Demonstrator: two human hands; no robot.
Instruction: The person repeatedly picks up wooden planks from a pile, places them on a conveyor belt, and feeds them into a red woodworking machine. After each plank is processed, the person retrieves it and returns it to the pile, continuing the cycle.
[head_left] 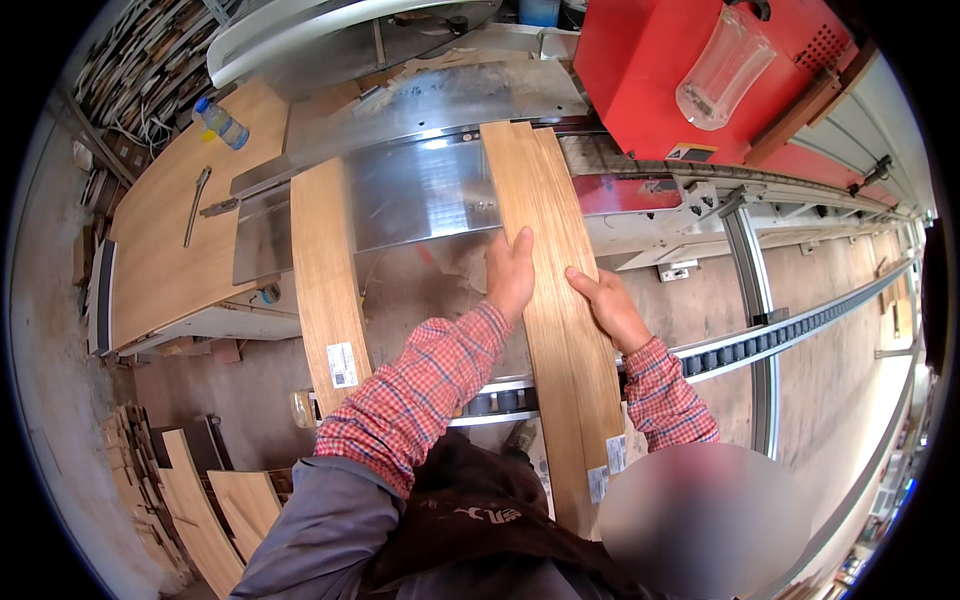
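Note:
Long light-brown wooden boards (565, 350), at least two lying side by side, reach from the metal machine table (425, 185) back toward my body. Small white labels (615, 453) are stuck at their near end. My left hand (511, 272) grips their left edge, thumb on top and fingers hidden beneath or behind. On the right edge, a little nearer to me, my right hand (612, 308) holds them the same way. Apart from these, a single labelled board (325, 260) lies to the left, its far end on the machine table.
A roller rail (770, 338) crosses under the boards to the right, beside an upright metal bar (748, 260). The red machine housing (640, 80) stands at back right. A wooden worktop (150, 260) at left carries a wrench (197, 205) and a bottle (222, 124). Offcuts (200, 500) lean at lower left.

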